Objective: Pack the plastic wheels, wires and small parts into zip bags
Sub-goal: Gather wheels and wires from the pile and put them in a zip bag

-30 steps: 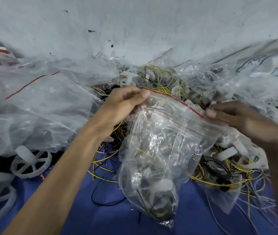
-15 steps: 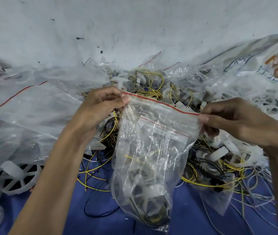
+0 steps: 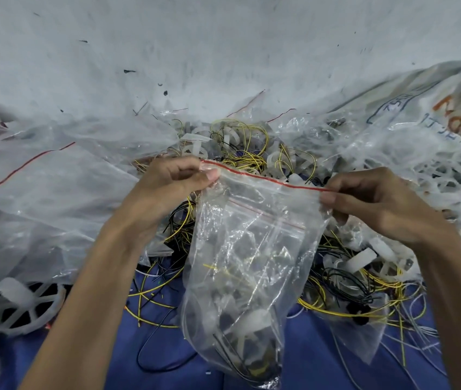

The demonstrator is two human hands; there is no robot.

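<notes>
A clear zip bag (image 3: 246,266) with a red strip along its top hangs between my hands above the blue cloth. White plastic wheels, black and yellow wires and small parts lie in its lower half. My left hand (image 3: 167,187) pinches the bag's top left corner. My right hand (image 3: 375,204) pinches the top right corner, and the red strip runs taut between them. Behind the bag lies a heap of yellow and black wires (image 3: 246,153) mixed with white plastic pieces.
Empty clear bags (image 3: 49,198) are piled at the left. A white plastic wheel (image 3: 26,308) lies at the lower left. More wires and white parts (image 3: 361,280) spread at the right on the blue cloth (image 3: 316,350). A printed sack (image 3: 434,114) lies at the far right.
Both hands have moved apart along the bag's top, and the red strip is now stretched straight between them. The bag has shifted slightly leftward and hangs more upright.
</notes>
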